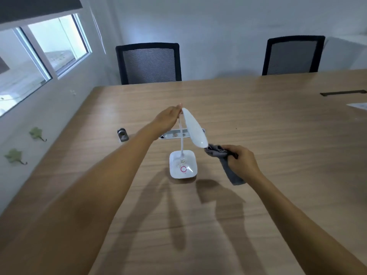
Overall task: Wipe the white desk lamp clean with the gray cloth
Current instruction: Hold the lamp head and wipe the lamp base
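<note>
The white desk lamp [193, 128] stands on the wooden table [258, 120], its square base [183, 165] marked with a pink ring and brownish specks. A thin neck rises to a long oval head that slopes down toward the right. My left hand [168, 118] grips the top of the neck where it meets the head. My right hand [241, 158] is closed on the gray cloth [222, 157], whose bunched end touches the lower tip of the lamp head while the rest hangs down.
A white power strip [174, 133] lies just behind the lamp, and a small gray metal object [123, 134] sits to its left. Two black mesh chairs [149, 63] stand at the far edge. A dark cable slot [343, 93] and some paper [357, 105] are far right.
</note>
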